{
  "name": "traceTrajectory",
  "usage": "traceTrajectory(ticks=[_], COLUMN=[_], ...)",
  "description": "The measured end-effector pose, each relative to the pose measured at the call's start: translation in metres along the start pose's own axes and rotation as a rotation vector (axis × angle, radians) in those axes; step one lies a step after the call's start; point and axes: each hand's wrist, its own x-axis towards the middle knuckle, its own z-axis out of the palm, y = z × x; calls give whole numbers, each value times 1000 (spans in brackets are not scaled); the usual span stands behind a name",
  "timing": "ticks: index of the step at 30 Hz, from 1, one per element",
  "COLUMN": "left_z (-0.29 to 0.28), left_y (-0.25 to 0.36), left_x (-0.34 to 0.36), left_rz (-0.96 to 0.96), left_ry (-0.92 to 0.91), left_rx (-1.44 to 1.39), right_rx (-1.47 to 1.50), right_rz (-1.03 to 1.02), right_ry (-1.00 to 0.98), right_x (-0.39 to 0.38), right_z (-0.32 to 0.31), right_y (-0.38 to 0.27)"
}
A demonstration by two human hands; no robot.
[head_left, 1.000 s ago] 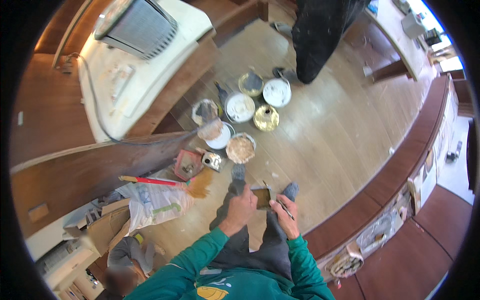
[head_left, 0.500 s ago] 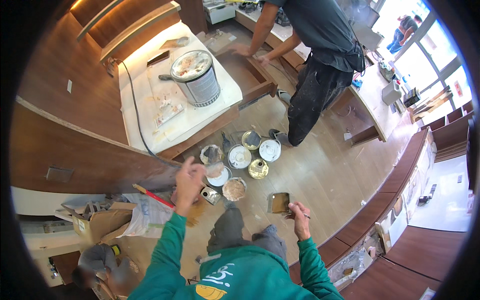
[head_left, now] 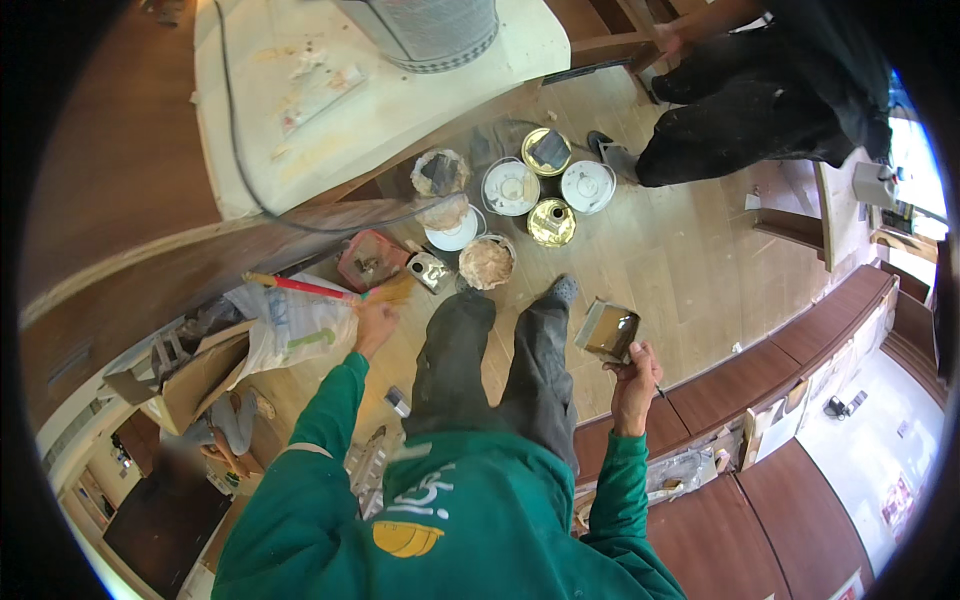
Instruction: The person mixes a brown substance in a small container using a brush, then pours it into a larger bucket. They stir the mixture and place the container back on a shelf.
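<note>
Right hand (head_left: 633,388) out over the floor (head_left: 690,260), grip closed on the near corner of a shallow square container (head_left: 612,330) – brown contents, glossy, container tilted. A slim dark stick (head_left: 659,390) juts out beside the same hand. Container is held between the group of tins and the curved brown ledge (head_left: 740,375) along the floor's right edge.

Left hand (head_left: 374,328) low, just beside the bristles of a red-handled broom (head_left: 310,287) and the white plastic bag (head_left: 300,335); fingers partly hidden, so cannot tell how far open its grip is or whether it has hold of anything.

Near the worktop's (head_left: 400,110) front edge, on the floor: gold tin (head_left: 551,223), silver can (head_left: 428,270), red dustpan (head_left: 370,258). On the worktop – a large bucket (head_left: 430,30), toward its right corner. Another person's dark-trousered legs (head_left: 720,135) beyond the tins.
</note>
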Motion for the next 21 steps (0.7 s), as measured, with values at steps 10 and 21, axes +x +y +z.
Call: traceTrajectory(ticks=[10,21], left_z=[251,195], left_y=[-118,-72], left_x=[197,289], left_rz=[-603,-178], left_ry=[269,904], left_rx=[-141,-141], right_rx=[-149,-294], right_rz=[92,247], right_ry=[-81,-108], right_x=[160,185], right_z=[-10,-52], right_y=[138,217])
